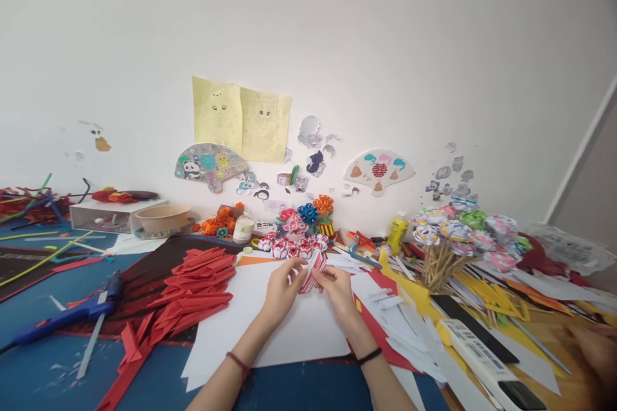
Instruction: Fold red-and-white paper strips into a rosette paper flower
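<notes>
Here both the left hand (pixel 281 289) and right hand (pixel 337 292) pinch a red-and-white folded paper piece (pixel 311 273), its folds half hidden by fingers

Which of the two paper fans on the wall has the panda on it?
The left fan, below the yellow drawings; it shows a panda at its left end. The right fan bears a red character instead.

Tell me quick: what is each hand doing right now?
Left hand: closed on the red-and-white folded paper piece.
Right hand: pinching the same paper piece from the other side.
</notes>
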Motion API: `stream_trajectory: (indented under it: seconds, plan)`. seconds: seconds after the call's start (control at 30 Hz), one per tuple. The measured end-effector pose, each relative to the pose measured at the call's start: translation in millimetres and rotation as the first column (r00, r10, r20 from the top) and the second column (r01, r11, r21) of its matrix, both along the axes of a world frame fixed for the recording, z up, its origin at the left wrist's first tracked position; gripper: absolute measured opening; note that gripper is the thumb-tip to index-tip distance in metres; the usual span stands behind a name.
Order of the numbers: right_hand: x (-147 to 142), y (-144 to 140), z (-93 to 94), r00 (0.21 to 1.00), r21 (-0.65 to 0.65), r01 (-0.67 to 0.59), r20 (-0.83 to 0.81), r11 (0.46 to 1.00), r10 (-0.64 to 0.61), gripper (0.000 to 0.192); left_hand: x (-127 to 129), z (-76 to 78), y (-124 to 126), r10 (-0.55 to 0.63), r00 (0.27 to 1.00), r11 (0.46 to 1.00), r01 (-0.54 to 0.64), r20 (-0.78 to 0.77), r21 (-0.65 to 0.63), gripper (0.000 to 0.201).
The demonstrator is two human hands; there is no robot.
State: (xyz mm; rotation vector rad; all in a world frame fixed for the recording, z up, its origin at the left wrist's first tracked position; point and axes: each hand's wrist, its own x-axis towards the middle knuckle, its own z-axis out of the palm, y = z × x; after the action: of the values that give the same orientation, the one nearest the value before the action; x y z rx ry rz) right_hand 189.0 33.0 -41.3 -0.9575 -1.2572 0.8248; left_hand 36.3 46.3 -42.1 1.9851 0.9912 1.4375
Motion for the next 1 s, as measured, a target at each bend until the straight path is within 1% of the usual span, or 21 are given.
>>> stream_trajectory:
  seconds: [0.17,0.23,0.4,0.53,0.63,0.77,0.87,1.0]
  plan:
    - [-4.0,-0.4,-1.4,0.998,-0.008,-0.061,0.03,0.998,0.061,0.041,-0.2,-5.0,8.6,-0.084,0.99,0.988,0.097,0.114,-0.117,0.035]
    - [-4.3,-0.2,-1.3,0.997,-0.011,-0.07,0.031,0.997,0.071,0.041,-0.7,-5.3,10.6,-0.102,0.984,0.98,0.125,0.148,-0.156,0.036]
    - [-1.8,1.1,-0.8,0.998,-0.008,-0.063,0.018,0.998,0.063,0.041,-1.2,-1.8,10.4,-0.109,0.967,0.957,0.165,0.229,-0.239,0.036]
    - [1.0,2.0,-1.6,0.999,-0.009,-0.045,0.014,0.999,0.045,0.04,-0.1,2.1,6.3,-0.162,0.953,0.928,0.235,0.254,-0.288,0.036]
    - [2.0,2.3,-2.2,0.999,-0.009,-0.035,0.01,0.999,0.035,0.04,0.7,3.6,4.1,-0.207,0.946,0.914,0.278,0.25,-0.295,0.038]
    - [2.2,2.8,-2.4,1.0,-0.005,-0.028,0.009,1.0,0.028,0.04,0.3,3.0,4.5,-0.239,0.943,0.917,0.297,0.231,-0.265,0.041]
    - [2.7,3.3,-2.8,1.0,-0.001,-0.016,0.014,1.0,0.016,0.04,-0.8,1.7,5.6,-0.249,0.95,0.929,0.289,0.188,-0.23,0.041]
    - [3.8,4.0,-3.5,0.999,0.0,0.004,0.037,1.0,-0.004,0.04,-1.5,-0.9,6.3,-0.223,0.97,0.955,0.237,0.094,-0.178,0.036]
